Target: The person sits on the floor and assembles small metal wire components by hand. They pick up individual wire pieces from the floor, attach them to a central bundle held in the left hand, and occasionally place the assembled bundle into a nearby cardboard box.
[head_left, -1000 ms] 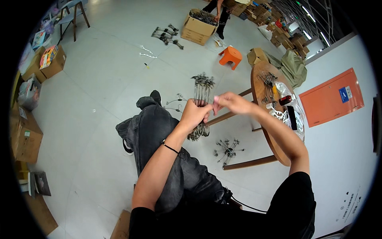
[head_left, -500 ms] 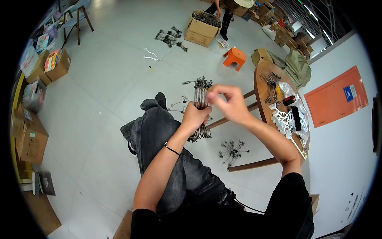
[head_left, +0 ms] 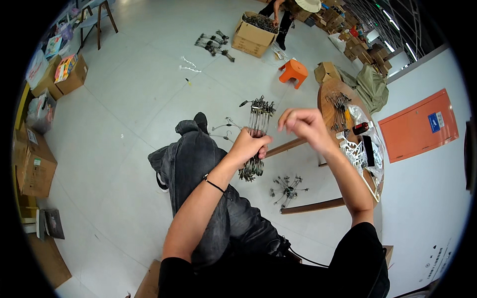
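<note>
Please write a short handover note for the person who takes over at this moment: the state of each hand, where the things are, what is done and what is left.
Left hand: shut around the middle of a bundle of metal clip hangers, held upright above the lap.
Right hand: raised beside the top of the bundle, fingers curled, not touching it; I cannot tell if it holds anything.
Things: one loose cluster of hangers lies on the floor by the round wooden table; more hangers lie on that table.
Done: many hangers are gathered in the bundle.
Left: the floor cluster and the table hangers are not in the bundle.
</note>
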### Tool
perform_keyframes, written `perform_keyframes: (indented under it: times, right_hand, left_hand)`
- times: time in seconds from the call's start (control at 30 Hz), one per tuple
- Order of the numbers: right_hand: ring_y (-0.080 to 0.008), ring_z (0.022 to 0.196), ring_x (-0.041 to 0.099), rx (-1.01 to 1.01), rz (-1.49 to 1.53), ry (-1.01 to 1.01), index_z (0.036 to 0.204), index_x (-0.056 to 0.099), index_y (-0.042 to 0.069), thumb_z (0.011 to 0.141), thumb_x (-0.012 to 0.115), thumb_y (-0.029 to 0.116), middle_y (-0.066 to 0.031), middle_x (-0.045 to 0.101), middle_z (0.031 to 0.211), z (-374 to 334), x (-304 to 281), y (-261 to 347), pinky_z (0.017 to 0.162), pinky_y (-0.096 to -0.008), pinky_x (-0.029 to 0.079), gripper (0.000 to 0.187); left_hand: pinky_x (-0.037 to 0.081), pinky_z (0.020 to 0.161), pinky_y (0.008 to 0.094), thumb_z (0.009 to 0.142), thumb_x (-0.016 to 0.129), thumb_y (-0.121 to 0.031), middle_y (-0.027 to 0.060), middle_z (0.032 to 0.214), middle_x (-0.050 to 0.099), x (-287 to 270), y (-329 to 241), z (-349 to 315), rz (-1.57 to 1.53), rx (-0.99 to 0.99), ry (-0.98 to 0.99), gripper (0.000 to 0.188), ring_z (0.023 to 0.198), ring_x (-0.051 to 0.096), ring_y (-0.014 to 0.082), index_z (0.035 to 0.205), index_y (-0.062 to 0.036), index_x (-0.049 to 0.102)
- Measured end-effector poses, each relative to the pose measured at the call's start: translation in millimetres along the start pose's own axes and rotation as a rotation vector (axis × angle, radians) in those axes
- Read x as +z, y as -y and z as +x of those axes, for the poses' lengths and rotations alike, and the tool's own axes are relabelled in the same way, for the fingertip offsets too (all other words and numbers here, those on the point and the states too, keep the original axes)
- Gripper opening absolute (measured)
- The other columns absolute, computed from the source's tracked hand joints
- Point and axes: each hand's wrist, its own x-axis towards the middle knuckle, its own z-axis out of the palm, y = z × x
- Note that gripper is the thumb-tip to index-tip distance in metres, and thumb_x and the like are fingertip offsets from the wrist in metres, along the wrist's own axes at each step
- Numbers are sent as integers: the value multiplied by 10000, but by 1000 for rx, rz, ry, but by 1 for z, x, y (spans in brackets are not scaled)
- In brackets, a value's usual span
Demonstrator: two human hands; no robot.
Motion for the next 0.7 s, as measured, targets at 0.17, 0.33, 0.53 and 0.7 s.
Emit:
perform_keyframes:
  times: [0.17, 0.33, 0.53, 0.7]
  right_hand:
    - [-289, 601, 616, -68, -631, 312, 782, 589, 3, 867, 675, 109, -112, 644, 747, -19, 63, 15, 574, -414, 476, 161]
    - [-315, 615, 593, -202, -660, 276, 782, 576, 8, 874, 671, 106, -113, 604, 704, -13, 73, 19, 588, -414, 468, 165]
    - [-243, 757, 675, -151, 28, 242, 1078, 686, -36, 882, 627, 6, -142, 701, 871, -1, 79, 39, 674, -348, 529, 209]
    - [-319, 1045, 706, -143, 523, -290, 1351, 567, -90, 976, 569, -17, -263, 622, 1312, -11, 78, 29, 839, -351, 607, 382]
  left_hand:
    - [410, 470, 291, 837, 694, -107, 33, 569, 547, -8, 4, 5, -7, 47, -137, 210, 500, 509, 116, 669, -14, 609]
    - [424, 483, 293, 836, 702, -134, 34, 587, 586, -13, 11, 6, 75, 76, -211, 269, 504, 508, 105, 615, -18, 600]
    - [438, 467, 323, 831, 702, -138, 24, 566, 591, -36, 34, 16, 560, 344, -77, 266, 481, 524, 115, 615, -20, 603]
    - [441, 445, 306, 880, 704, -128, 30, 559, 564, -12, 14, 6, 171, 79, -203, 282, 464, 533, 119, 645, -27, 586]
